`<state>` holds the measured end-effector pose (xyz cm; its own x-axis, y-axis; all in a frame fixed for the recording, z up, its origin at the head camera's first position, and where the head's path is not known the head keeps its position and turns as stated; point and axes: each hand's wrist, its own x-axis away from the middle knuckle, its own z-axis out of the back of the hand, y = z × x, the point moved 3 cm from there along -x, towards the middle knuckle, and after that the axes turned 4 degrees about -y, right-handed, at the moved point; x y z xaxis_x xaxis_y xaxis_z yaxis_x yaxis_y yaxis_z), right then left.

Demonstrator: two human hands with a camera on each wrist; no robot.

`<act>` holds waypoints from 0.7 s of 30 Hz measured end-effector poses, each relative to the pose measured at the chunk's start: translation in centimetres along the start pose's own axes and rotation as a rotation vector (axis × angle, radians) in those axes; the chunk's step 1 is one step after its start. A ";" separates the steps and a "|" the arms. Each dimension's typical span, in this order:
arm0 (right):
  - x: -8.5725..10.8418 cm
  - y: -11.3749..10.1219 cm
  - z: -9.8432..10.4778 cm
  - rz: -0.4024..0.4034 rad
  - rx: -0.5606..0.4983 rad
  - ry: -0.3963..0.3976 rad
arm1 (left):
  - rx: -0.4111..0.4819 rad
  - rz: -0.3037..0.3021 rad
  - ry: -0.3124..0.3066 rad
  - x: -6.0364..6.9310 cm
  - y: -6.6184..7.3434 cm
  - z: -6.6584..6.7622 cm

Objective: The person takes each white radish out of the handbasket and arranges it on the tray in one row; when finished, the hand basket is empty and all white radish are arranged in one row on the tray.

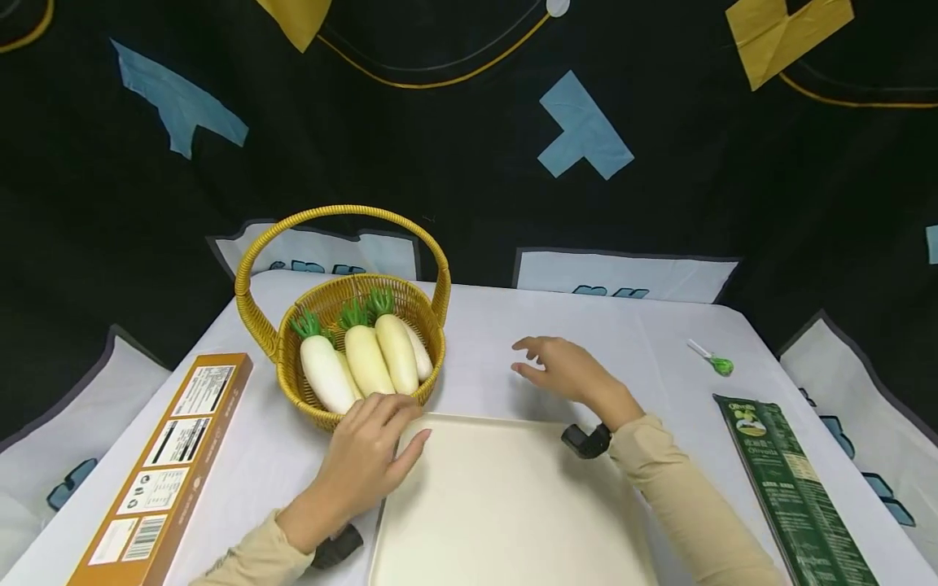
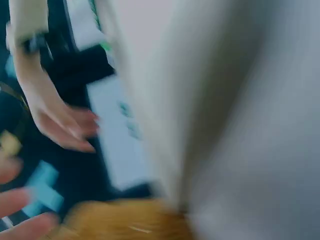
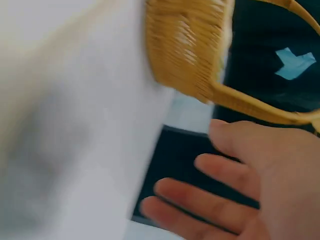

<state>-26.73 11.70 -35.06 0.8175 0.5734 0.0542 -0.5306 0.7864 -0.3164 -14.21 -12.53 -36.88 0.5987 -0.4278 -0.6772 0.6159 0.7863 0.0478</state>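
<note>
White radishes (image 1: 366, 358) sit in basket (image 1: 416, 303), far left; none seen on tray (image 1: 506, 505). Could be start of work or end; cannot tell which. Left hand (image 1: 370, 448) loose, holds nothing, over tray's far left corner, by basket's near rim; touching or not, cannot tell. Right hand (image 1: 567, 370) loose too, holds nothing, past tray's far edge. Lots of room right of basket, up to green pack (image 1: 795, 488). Less room left, toward orange box (image 1: 172, 480).

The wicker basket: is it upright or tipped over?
Upright: the basket has its handle arching overhead and white radishes resting inside.
</note>
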 end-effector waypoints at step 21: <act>-1.0 -7.6 -4.5 0.292 -0.129 0.302 | 0.548 0.914 -0.014 6.8 -8.6 -0.9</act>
<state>-22.49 4.08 -36.94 0.6767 0.6590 -0.3285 -0.7322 0.5555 -0.3941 -15.91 -21.75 -42.55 0.9540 0.2151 -0.2090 0.0745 0.5049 0.8599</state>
